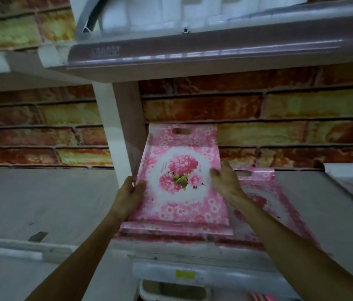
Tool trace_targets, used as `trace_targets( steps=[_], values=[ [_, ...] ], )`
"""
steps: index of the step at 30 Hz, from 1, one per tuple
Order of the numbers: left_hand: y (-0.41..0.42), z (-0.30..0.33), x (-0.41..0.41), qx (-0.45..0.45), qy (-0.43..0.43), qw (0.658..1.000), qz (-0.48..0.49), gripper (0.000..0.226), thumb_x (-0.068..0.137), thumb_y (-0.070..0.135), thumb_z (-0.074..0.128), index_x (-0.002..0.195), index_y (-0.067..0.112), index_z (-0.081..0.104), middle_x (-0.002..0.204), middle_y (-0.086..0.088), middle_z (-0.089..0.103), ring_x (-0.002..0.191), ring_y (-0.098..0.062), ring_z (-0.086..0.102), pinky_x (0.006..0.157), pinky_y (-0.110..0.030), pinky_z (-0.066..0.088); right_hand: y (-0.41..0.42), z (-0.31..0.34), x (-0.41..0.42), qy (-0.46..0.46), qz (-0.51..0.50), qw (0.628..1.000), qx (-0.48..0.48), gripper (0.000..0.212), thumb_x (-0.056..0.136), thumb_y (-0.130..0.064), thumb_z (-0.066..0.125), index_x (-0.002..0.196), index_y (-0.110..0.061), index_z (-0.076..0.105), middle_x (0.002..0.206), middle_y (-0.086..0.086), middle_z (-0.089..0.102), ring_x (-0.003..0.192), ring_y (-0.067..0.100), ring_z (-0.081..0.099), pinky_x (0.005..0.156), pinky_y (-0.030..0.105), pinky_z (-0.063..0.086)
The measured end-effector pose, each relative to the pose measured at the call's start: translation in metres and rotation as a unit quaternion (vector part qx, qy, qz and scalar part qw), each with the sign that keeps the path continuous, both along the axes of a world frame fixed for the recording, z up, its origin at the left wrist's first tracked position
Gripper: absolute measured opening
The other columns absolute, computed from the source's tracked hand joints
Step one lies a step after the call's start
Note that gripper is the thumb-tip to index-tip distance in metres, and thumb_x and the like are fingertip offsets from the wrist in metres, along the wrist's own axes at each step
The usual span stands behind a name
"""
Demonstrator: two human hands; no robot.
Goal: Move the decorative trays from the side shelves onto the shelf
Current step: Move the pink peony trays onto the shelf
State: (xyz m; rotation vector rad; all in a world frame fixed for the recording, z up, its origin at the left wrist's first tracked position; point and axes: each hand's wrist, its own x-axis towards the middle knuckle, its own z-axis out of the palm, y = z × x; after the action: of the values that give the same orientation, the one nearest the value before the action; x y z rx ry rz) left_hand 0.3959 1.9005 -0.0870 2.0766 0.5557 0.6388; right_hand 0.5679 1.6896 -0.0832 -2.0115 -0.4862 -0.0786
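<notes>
A pink rectangular plastic tray [182,179], printed with a bunch of pink flowers on a white centre and a border of small blossoms, stands tilted on the pale grey shelf [41,203]. Its far end, with a slot handle, leans back against the brick-patterned wall [258,109], and its near end rests close to the shelf's front edge. The left hand [129,195] grips the tray's left rim, fingers curled round the edge. The right hand [225,181] lies against the tray's right edge with fingers fairly straight and relaxed, not curled round anything.

Just to the right, partly hidden behind the right forearm, a second pink flowered tray [264,192] lies flatter on the same shelf. Further right, at the picture's edge, a third tray with a white rim [349,177] shows only in part. A white upright post [117,127] stands just left of the held tray. Above, an upper shelf [193,53] carries white objects, too blurred to identify.
</notes>
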Motion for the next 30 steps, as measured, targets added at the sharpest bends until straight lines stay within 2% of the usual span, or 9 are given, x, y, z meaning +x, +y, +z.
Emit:
trace_targets(
  steps=[5, 9, 15, 17, 19, 22, 24, 27, 30],
  values=[
    [0.029, -0.017, -0.007, 0.038, 0.076, 0.996, 0.014, 0.039, 0.099, 0.037, 0.046, 0.12, 0.005, 0.051, 0.113, -0.017, 0.065, 0.097, -0.033, 0.064, 0.076, -0.036, 0.052, 0.02, -0.022, -0.01, 0.024, 0.017, 0.998, -0.059, 0.036, 0.103, -0.02, 0.039, 0.133, 0.0, 0.038, 0.071, 0.002, 0.053, 0.051, 0.013, 0.052, 0.038, 0.019, 0.032],
    [0.04, -0.023, -0.006, 0.086, 0.126, 0.988, 0.026, 0.037, 0.099, 0.033, 0.048, 0.119, 0.003, 0.054, 0.112, -0.019, 0.067, 0.099, -0.035, 0.064, 0.078, -0.034, 0.049, 0.029, -0.032, -0.017, 0.016, 0.004, 0.994, -0.109, 0.041, 0.102, -0.018, 0.039, 0.138, 0.002, 0.031, 0.065, 0.0, 0.049, 0.05, 0.014, 0.051, 0.037, 0.02, 0.033],
    [0.045, -0.035, -0.002, 0.149, 0.189, 0.97, 0.023, 0.03, 0.099, 0.032, 0.047, 0.103, 0.004, 0.056, 0.102, -0.015, 0.066, 0.086, -0.028, 0.059, 0.07, -0.028, 0.039, 0.038, -0.05, -0.012, -0.026, -0.021, 0.986, -0.163, 0.06, 0.098, -0.016, 0.044, 0.15, -0.009, 0.016, 0.065, 0.003, 0.054, 0.051, 0.018, 0.052, 0.051, 0.026, 0.046],
    [0.045, -0.037, -0.002, 0.16, 0.207, 0.965, 0.023, 0.028, 0.099, 0.03, 0.046, 0.104, 0.004, 0.056, 0.096, -0.01, 0.061, 0.083, -0.022, 0.054, 0.069, -0.027, 0.038, 0.039, -0.053, -0.011, -0.034, -0.028, 0.979, -0.198, 0.051, 0.099, -0.019, 0.045, 0.145, -0.006, 0.028, 0.077, 0.007, 0.057, 0.058, 0.021, 0.053, 0.055, 0.027, 0.047],
    [0.047, -0.039, -0.002, 0.172, 0.213, 0.962, 0.022, 0.022, 0.099, 0.029, 0.046, 0.097, 0.008, 0.054, 0.095, -0.009, 0.06, 0.081, -0.021, 0.053, 0.068, -0.027, 0.039, 0.04, -0.055, -0.012, -0.04, -0.033, 0.972, -0.228, 0.041, 0.1, -0.021, 0.044, 0.136, -0.004, 0.039, 0.094, 0.012, 0.057, 0.075, 0.026, 0.057, 0.061, 0.029, 0.046],
    [0.049, -0.041, 0.0, 0.194, 0.214, 0.957, 0.023, 0.02, 0.1, 0.03, 0.043, 0.093, 0.012, 0.05, 0.096, -0.009, 0.061, 0.079, -0.02, 0.054, 0.067, -0.027, 0.04, 0.041, -0.059, -0.011, -0.051, -0.037, 0.966, -0.251, 0.04, 0.1, -0.025, 0.044, 0.132, -0.002, 0.043, 0.117, 0.018, 0.053, 0.103, 0.033, 0.056, 0.08, 0.036, 0.052],
    [0.051, -0.043, 0.002, 0.23, 0.23, 0.945, 0.027, 0.026, 0.1, 0.032, 0.04, 0.097, 0.01, 0.053, 0.103, -0.014, 0.064, 0.078, -0.02, 0.053, 0.069, -0.03, 0.044, 0.042, -0.062, -0.01, -0.053, -0.041, 0.964, -0.259, 0.039, 0.1, -0.026, 0.044, 0.129, 0.0, 0.047, 0.12, 0.019, 0.05, 0.108, 0.034, 0.053, 0.087, 0.039, 0.052],
    [0.048, -0.042, 0.003, 0.26, 0.257, 0.93, 0.025, 0.034, 0.1, 0.034, 0.039, 0.107, 0.005, 0.055, 0.11, -0.016, 0.063, 0.08, -0.021, 0.053, 0.075, -0.034, 0.048, 0.043, -0.063, -0.009, -0.059, -0.044, 0.959, -0.273, 0.037, 0.099, -0.025, 0.045, 0.125, 0.001, 0.053, 0.121, 0.019, 0.05, 0.11, 0.033, 0.052, 0.089, 0.041, 0.053],
    [0.045, -0.045, 0.004, 0.264, 0.277, 0.924, 0.014, 0.034, 0.1, 0.033, 0.04, 0.111, 0.005, 0.054, 0.114, -0.016, 0.062, 0.094, -0.028, 0.062, 0.082, -0.037, 0.051, 0.042, -0.065, -0.01, -0.066, -0.047, 0.954, -0.287, 0.035, 0.099, -0.023, 0.045, 0.123, 0.001, 0.055, 0.122, 0.018, 0.05, 0.112, 0.033, 0.052, 0.09, 0.039, 0.052]
  ],
)
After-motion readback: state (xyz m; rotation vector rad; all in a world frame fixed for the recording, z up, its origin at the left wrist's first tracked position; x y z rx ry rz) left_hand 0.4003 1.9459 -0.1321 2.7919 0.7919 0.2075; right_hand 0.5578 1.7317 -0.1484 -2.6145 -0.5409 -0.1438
